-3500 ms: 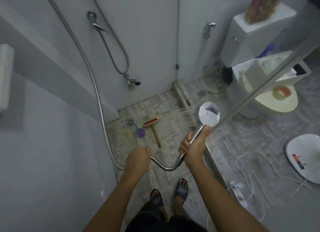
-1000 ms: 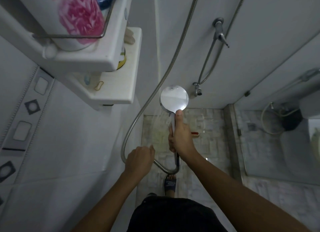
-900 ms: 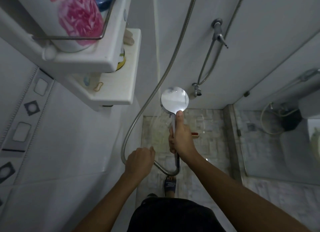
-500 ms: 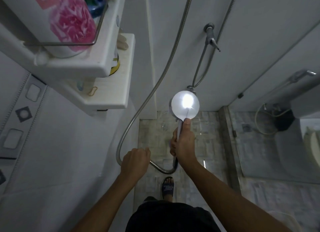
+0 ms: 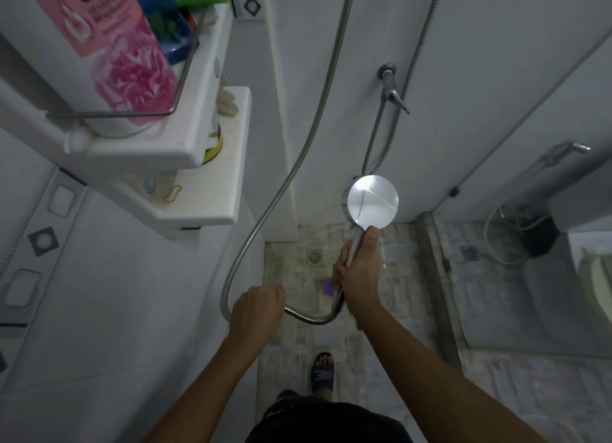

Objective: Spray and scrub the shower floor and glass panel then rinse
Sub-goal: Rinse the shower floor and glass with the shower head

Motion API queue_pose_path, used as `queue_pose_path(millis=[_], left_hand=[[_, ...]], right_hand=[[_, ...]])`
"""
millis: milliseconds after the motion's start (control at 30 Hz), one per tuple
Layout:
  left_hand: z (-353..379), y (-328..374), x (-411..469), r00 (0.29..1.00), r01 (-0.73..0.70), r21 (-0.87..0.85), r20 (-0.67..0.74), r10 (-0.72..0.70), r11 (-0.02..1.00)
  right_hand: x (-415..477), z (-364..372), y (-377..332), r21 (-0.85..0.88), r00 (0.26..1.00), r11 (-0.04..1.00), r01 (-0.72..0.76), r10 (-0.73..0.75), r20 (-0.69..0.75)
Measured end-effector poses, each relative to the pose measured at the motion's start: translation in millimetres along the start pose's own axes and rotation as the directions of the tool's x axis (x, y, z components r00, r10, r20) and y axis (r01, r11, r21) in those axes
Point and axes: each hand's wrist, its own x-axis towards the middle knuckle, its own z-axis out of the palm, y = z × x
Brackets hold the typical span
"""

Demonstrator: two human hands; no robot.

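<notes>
Single head-worn wide-angle view, pitched steeply down from standing height. Shower floor (image 5: 400,313) sits mid-frame, far below. Wall shelf (image 5: 159,151) looms very near at upper left. Glass panel (image 5: 516,310) fills right side.

Hands: left hand (image 5: 256,313) and right hand (image 5: 359,277) bare; forearms (image 5: 430,359) bare.
Clothing: black garment (image 5: 328,422) at waist.
Footwear: dark slide sandal (image 5: 323,374), pale strap logo.

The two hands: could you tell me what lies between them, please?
A sagging stretch of metal hose runs from left hand to right hand, head view.
</notes>
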Motion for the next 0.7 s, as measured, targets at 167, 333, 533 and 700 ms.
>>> queue_pose_path(millis=[167, 333, 533, 700], left_hand=[[-1, 14, 2, 1.0, -0.013, -0.022, -0.021, 0.013, 1.0], [1, 25, 11, 0.999, -0.022, -0.055, -0.031, 0.021, 0.998], [5, 53, 27, 0.993, -0.114, 0.004, 0.0, 0.114, 0.993], [12, 80, 28, 0.993, -0.119, -0.037, 0.014, 0.119, 0.992]], right_hand=[[13, -13, -7, 0.042, 0.999, 0.998, -0.037, 0.038, -0.036], [17, -20, -16, 0.047, 0.996, 0.999, -0.027, 0.031, -0.08], [19, -43, -39, 0.058, 0.988, 0.998, -0.006, 0.014, -0.151], [10, -59, -49, 0.051, 0.992, 0.999, -0.018, 0.024, -0.128]])
